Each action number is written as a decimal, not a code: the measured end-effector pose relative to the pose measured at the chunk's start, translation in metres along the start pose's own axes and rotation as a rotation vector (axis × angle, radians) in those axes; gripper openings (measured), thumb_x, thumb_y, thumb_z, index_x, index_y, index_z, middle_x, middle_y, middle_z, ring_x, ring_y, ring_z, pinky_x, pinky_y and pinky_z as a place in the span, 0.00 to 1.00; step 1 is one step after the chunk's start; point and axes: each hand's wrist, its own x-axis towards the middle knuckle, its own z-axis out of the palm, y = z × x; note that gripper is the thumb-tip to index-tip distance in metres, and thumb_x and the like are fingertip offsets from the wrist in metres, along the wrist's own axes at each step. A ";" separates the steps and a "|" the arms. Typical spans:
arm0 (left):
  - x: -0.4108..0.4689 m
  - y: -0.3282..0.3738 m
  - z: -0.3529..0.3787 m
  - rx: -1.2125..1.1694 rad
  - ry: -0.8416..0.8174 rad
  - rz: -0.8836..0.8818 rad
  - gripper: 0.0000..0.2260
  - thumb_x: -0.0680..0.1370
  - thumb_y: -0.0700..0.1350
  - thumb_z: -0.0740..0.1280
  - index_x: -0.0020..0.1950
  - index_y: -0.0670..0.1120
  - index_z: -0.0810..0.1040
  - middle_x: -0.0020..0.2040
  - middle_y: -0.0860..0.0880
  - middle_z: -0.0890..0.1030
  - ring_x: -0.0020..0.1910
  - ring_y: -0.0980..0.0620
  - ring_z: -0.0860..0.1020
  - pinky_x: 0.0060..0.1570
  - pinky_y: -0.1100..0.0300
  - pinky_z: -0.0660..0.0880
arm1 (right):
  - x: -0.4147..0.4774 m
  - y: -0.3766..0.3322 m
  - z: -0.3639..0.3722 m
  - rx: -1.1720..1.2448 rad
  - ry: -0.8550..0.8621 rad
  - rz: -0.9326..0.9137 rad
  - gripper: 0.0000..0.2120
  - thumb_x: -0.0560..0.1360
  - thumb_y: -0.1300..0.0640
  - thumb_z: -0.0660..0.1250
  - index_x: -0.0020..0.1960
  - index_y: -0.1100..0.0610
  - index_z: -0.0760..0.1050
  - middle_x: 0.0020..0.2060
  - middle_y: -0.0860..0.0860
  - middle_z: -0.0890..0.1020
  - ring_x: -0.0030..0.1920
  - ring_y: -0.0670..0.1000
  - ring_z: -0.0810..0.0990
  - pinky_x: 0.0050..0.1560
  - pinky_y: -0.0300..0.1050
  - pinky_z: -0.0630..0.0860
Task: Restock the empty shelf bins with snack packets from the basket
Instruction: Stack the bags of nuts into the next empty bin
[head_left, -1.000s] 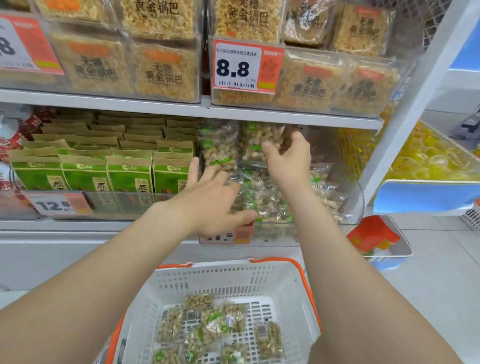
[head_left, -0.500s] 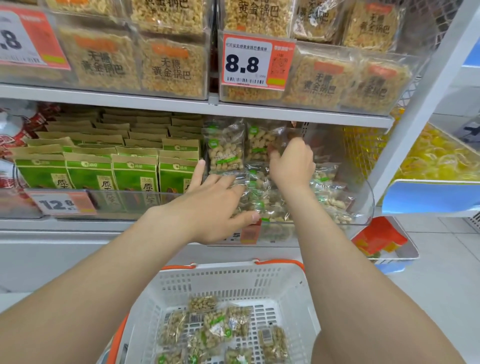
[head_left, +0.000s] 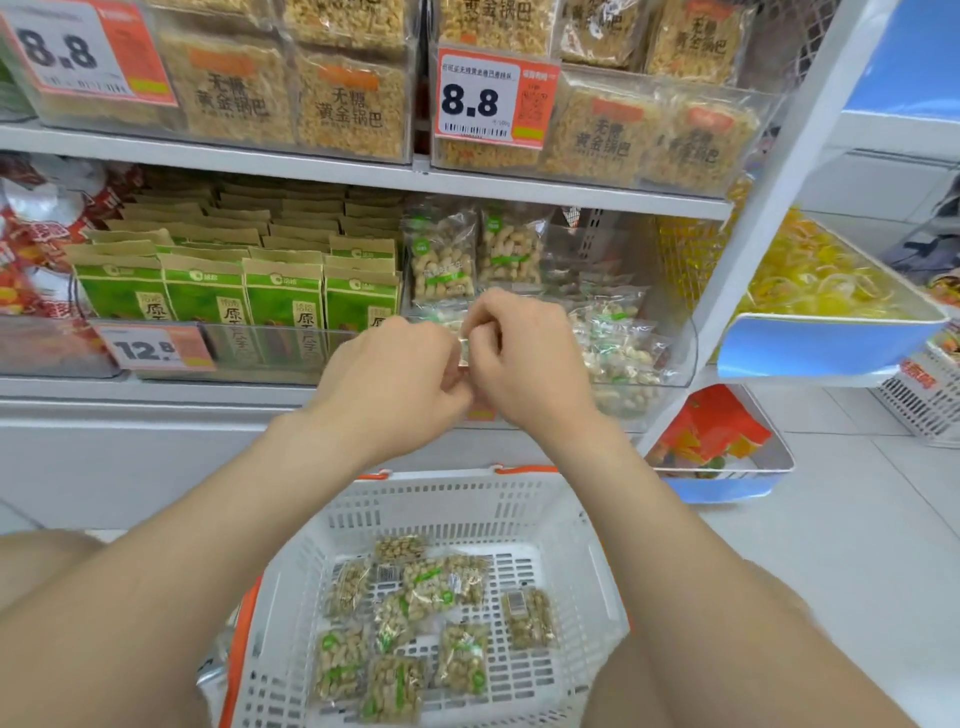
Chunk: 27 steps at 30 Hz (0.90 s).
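Note:
A clear shelf bin (head_left: 675, 358) on the middle shelf holds several small nut packets with green labels; two of them (head_left: 441, 257) stand upright at its back, others lie loose at the right. My left hand (head_left: 395, 379) and my right hand (head_left: 524, 358) meet over the bin's front, fingers curled, and pinch a clear packet (head_left: 464, 347) between them. Most of that packet is hidden by my fingers. Below my arms sits a white basket (head_left: 447, 509) with orange handles, with several more nut packets (head_left: 415, 634) on its floor.
Green and tan snack bags (head_left: 244, 291) fill the bin to the left, behind a 12.8 price tag (head_left: 150, 348). The shelf above carries rice-crisp packs (head_left: 613, 130) and 8.8 tags. A white upright post (head_left: 753, 223) bounds the right side; a yellow candy tray (head_left: 831, 291) juts out beyond it.
My right hand came back from the upright packets at the bin's rear toward the front. My left hand's fingers curled. Both hands now meet on one packet.

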 end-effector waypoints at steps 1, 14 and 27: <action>-0.007 0.002 0.002 0.015 -0.095 -0.042 0.13 0.75 0.57 0.66 0.35 0.51 0.72 0.37 0.50 0.77 0.41 0.41 0.77 0.37 0.53 0.72 | -0.011 -0.006 -0.002 -0.034 -0.037 -0.018 0.08 0.73 0.58 0.61 0.43 0.52 0.79 0.35 0.48 0.82 0.38 0.55 0.79 0.36 0.51 0.75; -0.100 -0.020 0.181 0.144 -1.063 -0.039 0.15 0.84 0.49 0.61 0.57 0.42 0.83 0.51 0.43 0.84 0.45 0.44 0.81 0.46 0.49 0.78 | -0.156 0.016 0.019 -0.379 -0.945 0.151 0.04 0.80 0.58 0.62 0.53 0.55 0.75 0.47 0.54 0.75 0.47 0.61 0.78 0.43 0.50 0.72; -0.178 -0.073 0.314 0.195 -1.268 -0.054 0.27 0.79 0.28 0.61 0.77 0.43 0.68 0.71 0.44 0.76 0.63 0.44 0.80 0.57 0.53 0.80 | -0.129 0.018 0.055 -0.336 -1.147 0.134 0.10 0.78 0.66 0.60 0.57 0.56 0.73 0.42 0.51 0.71 0.37 0.52 0.74 0.32 0.46 0.66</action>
